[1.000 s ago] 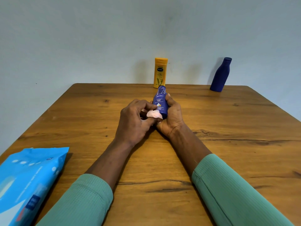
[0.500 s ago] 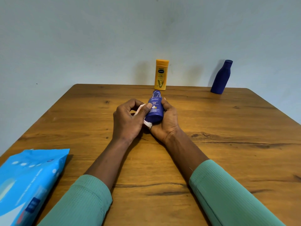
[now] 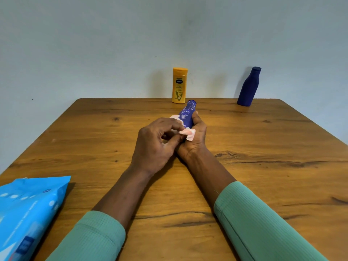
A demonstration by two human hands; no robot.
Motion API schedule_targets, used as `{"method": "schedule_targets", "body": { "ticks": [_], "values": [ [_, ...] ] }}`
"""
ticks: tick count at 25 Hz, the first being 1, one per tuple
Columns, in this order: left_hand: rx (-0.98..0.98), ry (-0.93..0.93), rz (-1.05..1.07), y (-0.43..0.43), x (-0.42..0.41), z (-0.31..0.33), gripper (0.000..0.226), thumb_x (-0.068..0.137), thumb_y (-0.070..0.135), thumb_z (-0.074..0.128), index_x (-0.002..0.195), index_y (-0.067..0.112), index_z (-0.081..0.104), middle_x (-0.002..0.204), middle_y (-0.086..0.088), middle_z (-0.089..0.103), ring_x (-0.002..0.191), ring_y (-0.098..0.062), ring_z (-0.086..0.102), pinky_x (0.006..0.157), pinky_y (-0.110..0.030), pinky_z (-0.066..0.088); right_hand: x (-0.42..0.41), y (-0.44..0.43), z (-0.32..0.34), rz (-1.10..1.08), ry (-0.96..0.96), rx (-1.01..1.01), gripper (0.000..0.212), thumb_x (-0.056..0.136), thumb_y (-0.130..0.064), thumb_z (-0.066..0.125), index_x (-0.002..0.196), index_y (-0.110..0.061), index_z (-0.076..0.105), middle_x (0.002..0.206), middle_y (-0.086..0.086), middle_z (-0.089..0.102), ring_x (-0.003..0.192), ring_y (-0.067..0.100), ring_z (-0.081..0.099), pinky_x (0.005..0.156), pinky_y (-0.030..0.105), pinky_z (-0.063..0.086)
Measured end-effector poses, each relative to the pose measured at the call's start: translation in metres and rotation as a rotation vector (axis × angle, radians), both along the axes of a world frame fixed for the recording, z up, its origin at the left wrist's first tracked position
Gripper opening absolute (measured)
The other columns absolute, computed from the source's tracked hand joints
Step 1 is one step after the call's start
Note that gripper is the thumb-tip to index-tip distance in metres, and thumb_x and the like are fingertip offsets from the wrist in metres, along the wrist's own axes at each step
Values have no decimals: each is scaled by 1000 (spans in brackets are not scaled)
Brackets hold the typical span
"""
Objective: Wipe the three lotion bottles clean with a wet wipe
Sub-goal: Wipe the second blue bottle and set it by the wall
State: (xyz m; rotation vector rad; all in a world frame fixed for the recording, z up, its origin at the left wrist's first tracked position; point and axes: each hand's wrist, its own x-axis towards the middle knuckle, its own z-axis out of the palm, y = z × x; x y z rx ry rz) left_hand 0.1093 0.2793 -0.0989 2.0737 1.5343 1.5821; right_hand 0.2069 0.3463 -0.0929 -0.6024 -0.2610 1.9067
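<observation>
Nivea bottle, seemingly well inside table edges

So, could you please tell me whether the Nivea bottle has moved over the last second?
Yes. The Nivea bottle has tipped rightward: its top was below the left side of the yellow bottle half a second ago, now right of it.

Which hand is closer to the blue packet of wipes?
Left. The left hand is beyond the wipes packet and to its right; the right hand sits even further right.
</observation>
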Motion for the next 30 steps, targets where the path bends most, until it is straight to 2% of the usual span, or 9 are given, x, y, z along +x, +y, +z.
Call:
{"method": "schedule_targets", "body": {
  "ticks": [4, 9, 11, 13, 16, 18, 23, 26, 30],
  "values": [
    [-94, -65, 157, 3, -10, -3, 27, 85, 26, 84, 112, 24, 80, 104, 6, 72, 93, -3, 67, 73, -15, 54, 0, 2, -2, -45, -30, -14, 59, 100, -51, 58, 133, -3, 57, 88, 12, 62, 79, 21, 61, 67, 37, 56],
    [38, 195, 44, -3, 3, 5, 24, 88, 9, 79, 111, 15, 81, 103, -1, 67, 94, -10, 64, 76, -20, 54, 2, -4, 4, 71, -53, 71, 48, 105, -49, 50, 109, -3, 62, 70, 11, 66, 62, 21, 68, 57, 30, 59],
    [18, 172, 40, -1, -1, 4, 25, 88, 10, 79, 113, 15, 81, 104, 0, 66, 95, -9, 64, 77, -19, 55, -1, -4, 4, 75, -84, 79, 49, 105, -49, 51, 115, -2, 60, 76, 13, 66, 67, 23, 68, 63, 34, 60],
    [-40, 50, 56, 2, -6, 0, 27, 87, 12, 81, 114, 17, 80, 105, 3, 67, 98, -7, 66, 79, -18, 56, 0, -2, 4, 52, -77, 63, 47, 105, -48, 51, 115, -2, 59, 81, 13, 62, 71, 23, 64, 65, 36, 58],
    [-107, -74, 132, 8, -13, -4, 25, 87, 14, 82, 111, 17, 82, 102, 3, 72, 95, -6, 68, 82, -25, 57, 4, 3, 1, -23, 2, 18, 44, 103, -44, 56, 120, -3, 59, 84, 12, 60, 76, 21, 59, 73, 37, 54],
    [-109, -52, 121, 6, -8, -3, 27, 88, 13, 81, 114, 18, 80, 102, 2, 70, 95, -6, 67, 80, -22, 57, 5, 4, -1, -33, 7, 11, 45, 102, -44, 56, 121, -4, 59, 85, 13, 60, 77, 21, 59, 75, 37, 53],
    [9, 157, 44, 1, 8, 3, 26, 89, 14, 79, 115, 15, 80, 103, -1, 63, 96, -11, 63, 77, -20, 56, 5, -6, 4, 105, -63, 85, 47, 104, -46, 52, 102, 0, 62, 70, 11, 68, 60, 20, 71, 59, 30, 61],
    [-64, -24, 86, 7, -1, -3, 25, 88, 19, 81, 113, 17, 80, 105, 3, 67, 100, -6, 65, 77, -13, 55, 3, -4, 3, 103, -35, 85, 46, 104, -45, 53, 112, 0, 61, 73, 11, 66, 66, 21, 68, 64, 34, 60],
    [-207, -423, 175, 18, -11, -5, 17, 88, 22, 82, 105, 19, 84, 100, 7, 79, 90, -6, 75, 79, -25, 60, -1, 1, -3, 22, -24, 107, 50, 104, -39, 51, 139, -4, 56, 92, 14, 68, 81, 24, 67, 79, 41, 57]
  ]
}}
